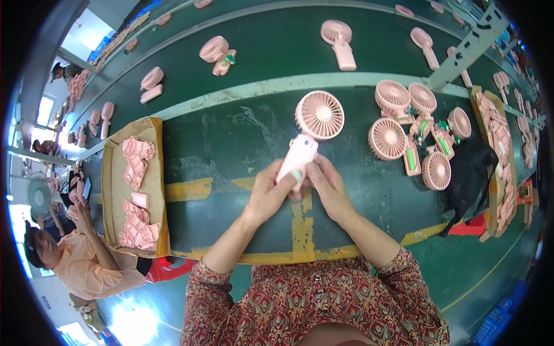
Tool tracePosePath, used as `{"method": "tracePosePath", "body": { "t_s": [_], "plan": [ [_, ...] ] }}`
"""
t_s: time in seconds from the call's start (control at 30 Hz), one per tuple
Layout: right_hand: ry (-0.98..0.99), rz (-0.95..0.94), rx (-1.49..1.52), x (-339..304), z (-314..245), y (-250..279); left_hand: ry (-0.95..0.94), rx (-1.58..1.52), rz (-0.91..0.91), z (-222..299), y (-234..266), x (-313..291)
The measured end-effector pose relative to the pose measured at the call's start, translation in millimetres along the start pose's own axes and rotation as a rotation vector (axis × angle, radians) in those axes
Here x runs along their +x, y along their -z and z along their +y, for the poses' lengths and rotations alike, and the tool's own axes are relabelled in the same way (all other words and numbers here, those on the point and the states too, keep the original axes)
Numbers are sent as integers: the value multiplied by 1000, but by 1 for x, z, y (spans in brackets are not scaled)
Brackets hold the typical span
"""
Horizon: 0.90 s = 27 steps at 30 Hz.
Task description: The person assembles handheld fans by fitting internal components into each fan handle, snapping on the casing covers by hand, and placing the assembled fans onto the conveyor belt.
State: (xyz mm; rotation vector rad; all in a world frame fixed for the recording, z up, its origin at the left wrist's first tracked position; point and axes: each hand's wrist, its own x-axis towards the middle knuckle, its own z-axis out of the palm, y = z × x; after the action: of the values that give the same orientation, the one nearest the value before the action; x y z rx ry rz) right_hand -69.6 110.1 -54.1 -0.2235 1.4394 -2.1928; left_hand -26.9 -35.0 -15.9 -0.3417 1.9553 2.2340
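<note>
A pink handheld fan is between my two hands above the green worktable, its round grille pointing away from me. My left hand wraps the lower left of the handle, thumb across its face. Around the handle's lower right side close the fingers of my right hand. To the right lies a cluster of pink fans, among them one fan beside others with open handles showing green parts inside.
At left stands a cardboard box of pink shell pieces; another box is at far right, near a black cloth. Beyond a pale rail, a green conveyor carries spaced fans. A person sits at left.
</note>
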Motion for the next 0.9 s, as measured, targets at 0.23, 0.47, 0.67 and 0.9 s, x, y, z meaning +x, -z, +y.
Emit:
{"method": "tracePosePath", "body": {
  "t_s": [0.23, 0.47, 0.67, 0.9],
  "plan": [
    [64, -62, -307, 1, 16, 4, -687, 1075, 610, 47, 34, 136],
    [54, -70, -290, 5, 15, 4, -579, 1480, 654, 46, 73, 244],
    [51, -67, -315, 10, 11, 6, -229, 1458, 1003, 53, 124, 269],
    [18, -81, -276, 3, 14, 4, -394, 1110, 829, 37, 163, 248]
  ]
}}
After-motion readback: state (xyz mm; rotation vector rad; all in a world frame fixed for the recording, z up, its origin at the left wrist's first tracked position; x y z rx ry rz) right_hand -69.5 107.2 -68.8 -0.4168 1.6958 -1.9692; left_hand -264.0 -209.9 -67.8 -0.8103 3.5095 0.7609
